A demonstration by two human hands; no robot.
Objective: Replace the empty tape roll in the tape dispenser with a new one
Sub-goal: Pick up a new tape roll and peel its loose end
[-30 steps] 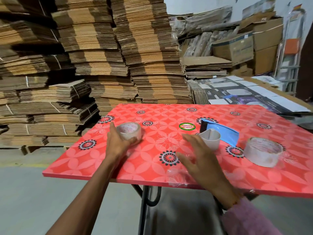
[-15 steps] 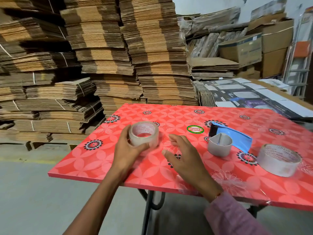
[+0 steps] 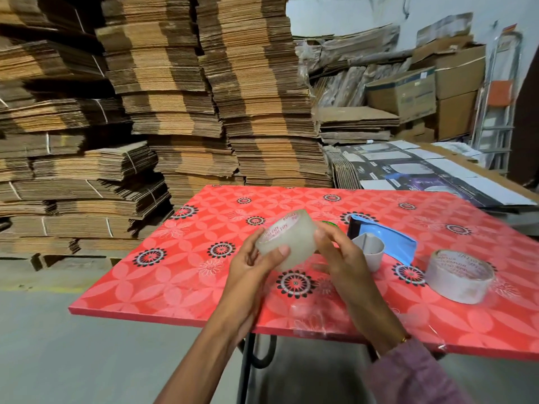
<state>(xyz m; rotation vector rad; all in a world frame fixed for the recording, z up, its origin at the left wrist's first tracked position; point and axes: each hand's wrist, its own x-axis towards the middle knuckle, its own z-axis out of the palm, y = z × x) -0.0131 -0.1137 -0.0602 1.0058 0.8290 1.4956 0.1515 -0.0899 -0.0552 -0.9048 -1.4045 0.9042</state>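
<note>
Item: new tape roll [image 3: 287, 240], clear, printed core. Held in the air above the near-middle of the red patterned table [image 3: 186, 275], tilted, one open face turned up and away.

Left hand [image 3: 250, 266]: grips the roll from below and the left, thumb pressed on its outer band, fingers curled behind.

Right hand [image 3: 339, 255]: grips the roll's right side, thumb on the outer band near the upper edge, fingers curled under.

Tape dispenser [image 3: 379, 239]: blue body with a grey hub, lying on the table just right of the right hand, apart from the roll.

Second tape roll [image 3: 459, 275]: lies flat on the table, right of the dispenser, near the table's right side.

Surroundings: stacks of flattened cardboard [image 3: 180, 97] behind the table; cardboard boxes [image 3: 414, 91] at back right; printed flat cartons [image 3: 423, 173] beyond the far right edge; pink sleeve [image 3: 414, 377] on the right forearm.
</note>
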